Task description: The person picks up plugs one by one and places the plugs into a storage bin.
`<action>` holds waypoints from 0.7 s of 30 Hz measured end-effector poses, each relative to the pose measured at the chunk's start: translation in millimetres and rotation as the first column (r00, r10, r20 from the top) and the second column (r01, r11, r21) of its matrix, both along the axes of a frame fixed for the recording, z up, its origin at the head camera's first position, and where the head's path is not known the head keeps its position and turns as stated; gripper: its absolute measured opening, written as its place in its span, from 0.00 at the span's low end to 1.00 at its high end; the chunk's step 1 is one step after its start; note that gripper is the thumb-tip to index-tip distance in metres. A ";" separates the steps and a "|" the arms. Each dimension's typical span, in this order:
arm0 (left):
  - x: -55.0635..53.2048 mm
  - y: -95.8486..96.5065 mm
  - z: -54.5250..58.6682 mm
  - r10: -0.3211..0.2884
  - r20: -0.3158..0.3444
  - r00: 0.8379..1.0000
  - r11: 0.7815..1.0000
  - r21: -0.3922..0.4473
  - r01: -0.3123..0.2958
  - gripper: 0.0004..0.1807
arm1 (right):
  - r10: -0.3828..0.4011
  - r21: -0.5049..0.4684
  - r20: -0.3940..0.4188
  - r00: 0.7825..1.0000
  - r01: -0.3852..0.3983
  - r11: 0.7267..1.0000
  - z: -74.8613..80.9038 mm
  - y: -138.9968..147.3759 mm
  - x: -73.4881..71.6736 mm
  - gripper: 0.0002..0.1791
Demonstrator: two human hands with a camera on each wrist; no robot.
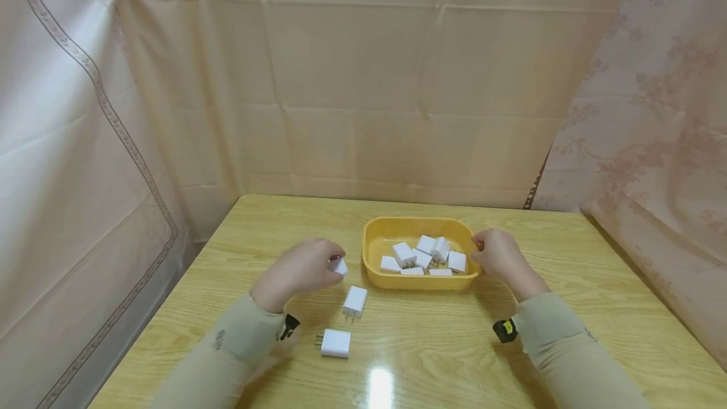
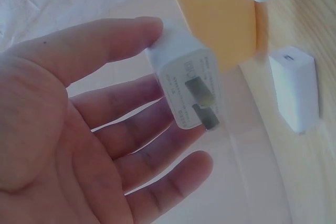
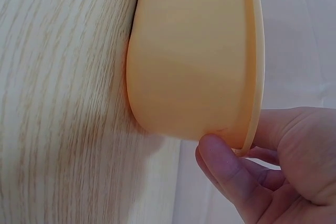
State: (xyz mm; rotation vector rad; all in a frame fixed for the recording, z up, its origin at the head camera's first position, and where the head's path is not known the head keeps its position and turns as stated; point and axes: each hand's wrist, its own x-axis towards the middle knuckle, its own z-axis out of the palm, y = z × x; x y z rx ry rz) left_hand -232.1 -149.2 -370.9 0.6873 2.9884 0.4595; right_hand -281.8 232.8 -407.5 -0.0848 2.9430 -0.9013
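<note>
Head: L hand (image 1: pixel 303 265) clamped thumb-to-fingers on a small white block-shaped plastic charger (image 1: pixel 339 267), held off the 9 o'clock end of a yellow, rounded-oblong, plastic-looking tray (image 1: pixel 420 283), not touching it. R hand (image 1: pixel 502 257) grips the tray's 3 o'clock rim. White plastic chargers in a loose heap (image 1: pixel 404 254) inside, mostly centre to 4. Two more on the pale wood-grain tabletop (image 1: pixel 431 346): white upright-lying charger (image 1: pixel 355 301) at 8, prongs to 6; white sideways charger (image 1: pixel 336 343) farther out at 7–8, prongs to 9. Step in hand, my read: one charger handled beside a braced tray; in or out, can't tell. Next move, if inward, calls for lift over the 9 o'clock rim, then release; R keeps tray from sliding. Roomiest tray floor approx. 10 o'clock; bare wood at 5–6. Tabletop's far edge at 12, cream cloth (image 1: pixel 369 81) just beyond; L edge well apart from tray.

L wrist: charger pinched, flat metal prongs (image 2: pixel 200 92) toward 4; tray wall at 1, loose charger at 3. Prongs might snag rim, I'd guess.

R wrist: thumb on tray's outer wall, fingers round rim at 5; base on wood. Tray contents n/v.
</note>
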 end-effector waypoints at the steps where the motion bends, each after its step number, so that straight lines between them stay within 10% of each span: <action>1: -0.9 2.8 1.0 -0.006 -0.002 1.000 1.000 -0.002 0.006 0.19 | 0.002 0.000 -0.001 1.000 -0.002 1.000 0.2 0.2 -0.1 0.22; 21: -24.0 52.8 5.2 -0.110 -0.020 0.994 0.994 -0.011 0.110 0.19 | -0.013 -0.015 -0.013 1.000 0.013 1.000 -3.5 -0.4 -2.7 0.20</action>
